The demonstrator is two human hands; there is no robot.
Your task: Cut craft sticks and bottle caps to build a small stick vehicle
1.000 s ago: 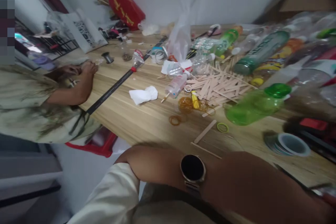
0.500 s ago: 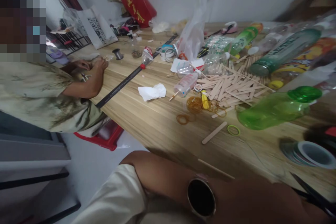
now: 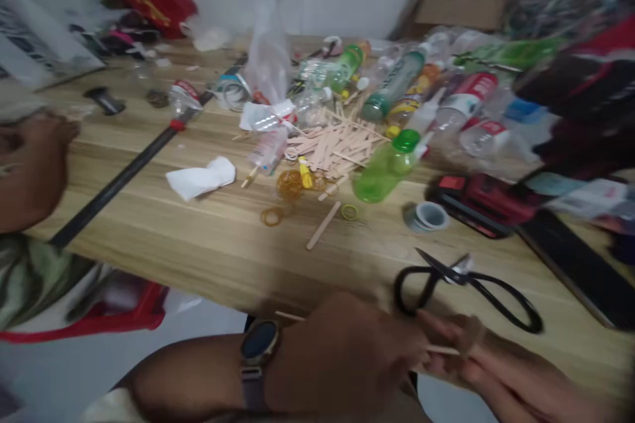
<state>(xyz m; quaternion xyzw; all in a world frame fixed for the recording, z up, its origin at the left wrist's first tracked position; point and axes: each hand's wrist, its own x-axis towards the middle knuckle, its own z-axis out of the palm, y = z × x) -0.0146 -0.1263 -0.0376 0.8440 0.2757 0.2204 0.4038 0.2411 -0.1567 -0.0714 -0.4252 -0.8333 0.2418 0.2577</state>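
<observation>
My left hand point(image 3: 352, 350), with a watch point(image 3: 260, 340) on its wrist, is closed at the table's front edge. A thin wooden stick point(image 3: 442, 349) shows between it and my right hand point(image 3: 496, 360). A pale stick end also juts out left of my left hand, roughly in line, so it may be the same stick. My right fingers are closed around the stick's right end; blur hides the exact grip. Just beyond the hands lie black-handled scissors point(image 3: 466, 277), blades partly apart. A flat craft stick point(image 3: 323, 226) and a yellow-green ring point(image 3: 349, 212) lie farther left.
Beyond are a craft stick pile point(image 3: 332, 142), rubber bands point(image 3: 290, 185), a green bottle point(image 3: 384, 175), a small spool point(image 3: 429, 217) and a red-black power tool point(image 3: 486, 201). Another person's hand point(image 3: 44, 145) is at left, near a black bar point(image 3: 124, 182) and crumpled tissue point(image 3: 201, 177).
My view has swung right and down, bringing both hands, the whole scissors and the power tool into sight. The other person has slid toward the left edge.
</observation>
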